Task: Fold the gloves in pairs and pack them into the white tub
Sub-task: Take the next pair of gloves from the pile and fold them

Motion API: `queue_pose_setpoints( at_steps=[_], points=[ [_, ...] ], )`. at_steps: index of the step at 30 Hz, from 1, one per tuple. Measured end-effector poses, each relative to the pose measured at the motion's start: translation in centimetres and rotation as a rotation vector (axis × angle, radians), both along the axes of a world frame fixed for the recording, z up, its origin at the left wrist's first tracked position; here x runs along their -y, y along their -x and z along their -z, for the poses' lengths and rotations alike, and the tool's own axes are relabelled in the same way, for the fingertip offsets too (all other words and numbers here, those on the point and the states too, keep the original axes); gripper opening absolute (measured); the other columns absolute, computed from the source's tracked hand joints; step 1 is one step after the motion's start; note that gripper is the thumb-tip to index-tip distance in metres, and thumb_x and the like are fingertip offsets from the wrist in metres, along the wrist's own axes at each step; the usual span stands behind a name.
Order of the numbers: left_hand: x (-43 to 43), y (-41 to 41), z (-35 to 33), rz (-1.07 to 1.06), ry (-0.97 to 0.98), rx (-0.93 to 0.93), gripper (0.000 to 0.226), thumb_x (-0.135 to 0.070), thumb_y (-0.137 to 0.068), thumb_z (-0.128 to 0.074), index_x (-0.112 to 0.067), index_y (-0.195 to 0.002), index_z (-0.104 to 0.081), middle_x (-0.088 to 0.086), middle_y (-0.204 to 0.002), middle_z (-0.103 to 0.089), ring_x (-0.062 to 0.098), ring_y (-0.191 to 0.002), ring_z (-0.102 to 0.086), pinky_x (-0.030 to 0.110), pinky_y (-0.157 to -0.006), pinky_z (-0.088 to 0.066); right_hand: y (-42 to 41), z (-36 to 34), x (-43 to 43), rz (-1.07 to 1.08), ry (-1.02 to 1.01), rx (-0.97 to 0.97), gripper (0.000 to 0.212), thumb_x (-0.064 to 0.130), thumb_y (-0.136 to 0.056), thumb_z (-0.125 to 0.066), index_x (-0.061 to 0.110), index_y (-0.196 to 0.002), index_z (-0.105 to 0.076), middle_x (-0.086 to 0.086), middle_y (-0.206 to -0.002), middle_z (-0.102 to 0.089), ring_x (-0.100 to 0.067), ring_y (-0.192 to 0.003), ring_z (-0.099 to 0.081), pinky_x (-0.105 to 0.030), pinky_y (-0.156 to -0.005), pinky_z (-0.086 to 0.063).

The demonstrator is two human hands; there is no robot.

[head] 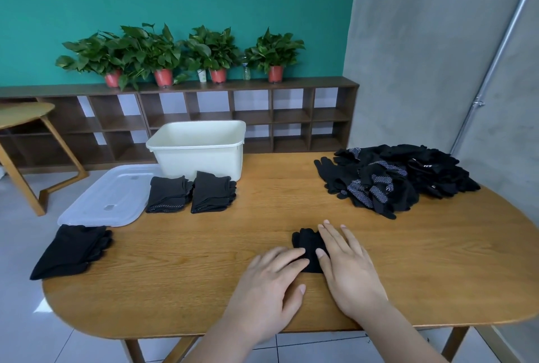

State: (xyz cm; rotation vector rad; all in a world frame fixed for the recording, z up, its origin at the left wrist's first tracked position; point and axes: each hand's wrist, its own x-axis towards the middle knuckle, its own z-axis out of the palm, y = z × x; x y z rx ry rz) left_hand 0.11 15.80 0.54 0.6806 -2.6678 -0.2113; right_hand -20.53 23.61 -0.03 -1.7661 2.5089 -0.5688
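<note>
**Item:** glove pair [304, 239], black knit. Lies on the desk [262, 216] near its front edge, partly under both hands.

**Handling (judged):** light, soft and limp, with no stiffness of its own. A fold will probably spring open unless pressed. Best taken at the folded edge, pinching all layers together so the two gloves stay mated.

**Left hand** [272, 278]: palm down, fingers straight, tips resting on the near-left part of the pair. Grip wide, closed on nothing.

**Right hand** [348, 265]: palm down, fingers spread along the pair's right side, thumb on the cloth. Grip wide, pressing, not pinching.

**Destination:** white tub [201, 161], far side of the desk, well apart from the pair; its inside is hidden.

**Also present:** two folded stacks [211, 192] just in front of the tub, and a loose glove heap [393, 178] at far right.
</note>
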Motion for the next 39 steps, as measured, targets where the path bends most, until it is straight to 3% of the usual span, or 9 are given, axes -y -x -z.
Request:
queue_pose_setpoints(
  at_steps=[6, 12, 16, 18, 21, 23, 27, 33, 39],
  points=[
    [-0.1, 0.1, 0.2, 0.003, 0.026, -0.023, 0.041, -0.048, -0.108, -0.041, -0.04, -0.147, -0.054, -0.025, -0.145, -0.052, 0.002, -0.135, -0.043, 0.032, -0.116, -0.035, 0.2, 0.8, -0.1, -0.005, 0.08, 0.02, 0.051, 0.054, -0.11, -0.022, 0.042, -0.155, -0.043, 0.025, -0.165, -0.031, -0.006, -0.156, -0.015, -0.036, -0.125, -0.024],
    [0.0, 0.1, 0.2, -0.081, 0.05, 0.001, 0.043, -0.052, -0.11, -0.033, -0.045, -0.145, -0.056, -0.02, -0.145, -0.051, 0.005, -0.141, -0.041, 0.036, -0.124, -0.026, 0.2, 0.9, 0.0, 0.03, 0.144, -0.02, 0.044, 0.048, -0.108, -0.034, 0.039, -0.144, -0.058, 0.024, -0.15, -0.05, -0.007, -0.145, -0.033, -0.036, -0.112, -0.039],
    [-0.2, 0.1, -0.1, -0.164, 0.034, -0.005, 0.05, -0.056, -0.109, -0.025, -0.042, -0.143, -0.059, -0.021, -0.153, -0.049, 0.005, -0.153, -0.028, 0.034, -0.129, -0.011, 0.0, 1.1, -0.1, 0.054, 0.184, -0.072, 0.038, 0.046, -0.106, -0.044, 0.036, -0.134, -0.067, 0.022, -0.132, -0.059, -0.01, -0.13, -0.046, -0.034, -0.099, -0.045],
    [-0.3, 0.1, -0.3, -0.191, 0.012, -0.016, 0.053, -0.056, -0.108, -0.022, -0.041, -0.144, -0.058, -0.022, -0.157, -0.046, 0.003, -0.156, -0.021, 0.031, -0.129, -0.004, -0.2, 1.0, -0.2, 0.05, 0.2, -0.096, 0.034, 0.044, -0.104, -0.051, 0.036, -0.131, -0.07, 0.022, -0.128, -0.06, -0.01, -0.126, -0.048, -0.034, -0.095, -0.047],
    [-0.2, -0.1, -0.3, -0.217, -0.013, -0.039, 0.051, -0.054, -0.107, -0.025, -0.038, -0.141, -0.06, -0.02, -0.158, -0.047, 0.001, -0.157, -0.017, 0.028, -0.128, -0.001, -0.6, 0.8, -0.6, -0.021, 0.214, -0.124, 0.035, 0.04, -0.103, -0.054, 0.035, -0.135, -0.067, 0.022, -0.142, -0.055, -0.01, -0.132, -0.047, -0.034, -0.097, -0.05],
    [-0.2, -0.3, -0.2, -0.224, -0.005, -0.037, 0.048, -0.052, -0.108, -0.027, -0.036, -0.138, -0.061, -0.019, -0.157, -0.049, 0.001, -0.158, -0.013, 0.029, -0.129, -0.001, -0.8, 0.7, -0.8, -0.084, 0.205, -0.137, 0.036, 0.041, -0.103, -0.05, 0.037, -0.135, -0.066, 0.024, -0.149, -0.052, -0.008, -0.136, -0.045, -0.034, -0.1, -0.051],
    [0.0, -1.7, -0.3, -0.215, -0.033, -0.027, 0.044, -0.05, -0.111, -0.027, -0.034, -0.136, -0.06, -0.018, -0.159, -0.047, 0.002, -0.16, -0.005, 0.032, -0.131, 0.0, -1.1, 0.7, -0.6, -0.164, 0.189, -0.161, 0.039, 0.046, -0.103, -0.043, 0.039, -0.13, -0.069, 0.025, -0.142, -0.058, -0.004, -0.134, -0.047, -0.034, -0.099, -0.054],
    [1.8, -5.7, -0.8, -0.269, -0.014, -0.057, 0.045, -0.051, -0.111, -0.027, -0.034, -0.123, -0.066, -0.019, -0.152, -0.055, 0.001, -0.159, -0.011, 0.029, -0.13, -0.001, -4.5, -0.2, 0.5, -0.296, 0.077, -0.152, 0.05, 0.059, -0.106, -0.029, 0.043, -0.144, -0.057, 0.026, -0.15, -0.047, -0.004, -0.143, -0.037, -0.034, -0.109, -0.046],
    [4.4, -11.4, 0.0, -0.456, 0.049, -0.098, 0.043, -0.05, -0.105, -0.037, -0.032, -0.107, -0.076, -0.011, -0.142, -0.058, 0.018, -0.155, -0.028, 0.041, -0.123, -0.032, -11.3, -0.4, 2.9, -0.386, 0.033, -0.127, 0.056, 0.06, -0.105, -0.024, 0.04, -0.15, -0.051, 0.017, -0.147, -0.042, -0.012, -0.142, -0.034, -0.036, -0.108, -0.042]
  ],
)
